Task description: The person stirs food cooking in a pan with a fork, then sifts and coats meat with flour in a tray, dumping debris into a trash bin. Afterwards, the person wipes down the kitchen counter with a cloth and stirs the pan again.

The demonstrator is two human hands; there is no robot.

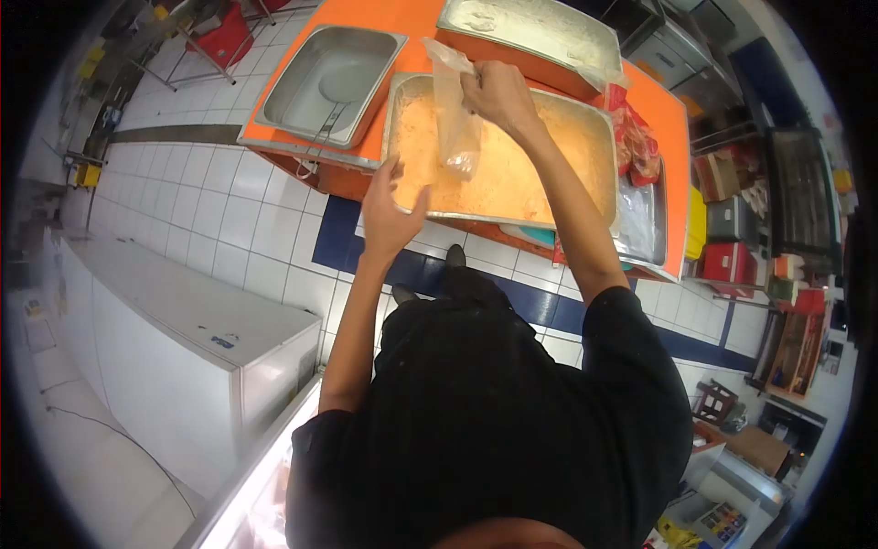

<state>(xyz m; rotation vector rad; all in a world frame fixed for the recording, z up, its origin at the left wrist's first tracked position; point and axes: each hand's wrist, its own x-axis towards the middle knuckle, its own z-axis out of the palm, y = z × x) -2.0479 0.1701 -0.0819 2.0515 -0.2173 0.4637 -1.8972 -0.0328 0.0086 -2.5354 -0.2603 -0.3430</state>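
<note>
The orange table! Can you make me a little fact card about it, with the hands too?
Table: orange
Right hand: holds up a see-through plastic bag
Left hand: open, near the middle tray's edge, holding nothing
Middle tray: yellow-orange stuff, looks powdery
Far tray: whitish powdery stuff
Left pan: metal, with a round, long-handled tool
Right side: red-and-clear packaging

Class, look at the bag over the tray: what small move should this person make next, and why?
I would probably bring the left hand to the lower part of the bag to steady it. The right hand alone grips the bag near its top, its lower end hangs loose over the tray, and the left hand is open, holding nothing.
</note>
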